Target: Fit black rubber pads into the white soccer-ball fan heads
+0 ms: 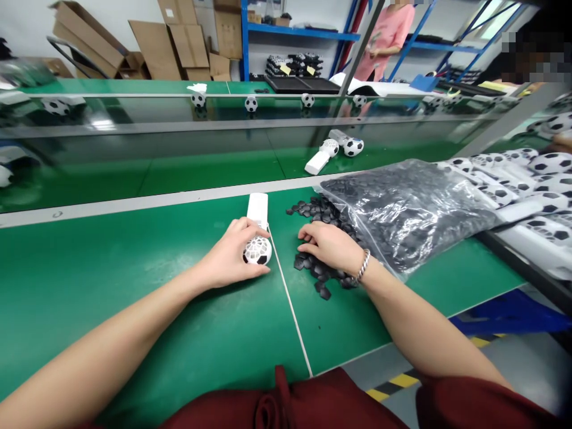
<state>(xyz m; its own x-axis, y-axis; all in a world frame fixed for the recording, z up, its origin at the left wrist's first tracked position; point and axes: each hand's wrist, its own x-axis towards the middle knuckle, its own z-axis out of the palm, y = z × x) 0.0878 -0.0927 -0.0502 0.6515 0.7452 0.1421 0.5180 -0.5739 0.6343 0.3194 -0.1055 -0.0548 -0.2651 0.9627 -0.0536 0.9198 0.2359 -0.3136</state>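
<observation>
My left hand (232, 253) curls its thumb and fingers round a small white soccer ball (257, 251) that lies on the green table. Some of the ball's patches are black, while others show as open white lattice. A flat white rectangular piece (258, 208) extends from the ball's far side. To the right, my right hand (328, 244) is over a pile of small black pieces (319, 271), several of them five- or six-sided. Its thumb and fingers are pinched together, and I cannot make out what is between them. A silver bracelet (364, 266) is round that wrist.
A clear plastic bag (411, 208) full of black pieces lies beside the pile. At right, a tray (513, 256) holds many white ball pieces. Beyond the table edge runs a green conveyor belt (201, 158) carrying two ball pieces (330, 147). A person in pink (388, 36) stands behind.
</observation>
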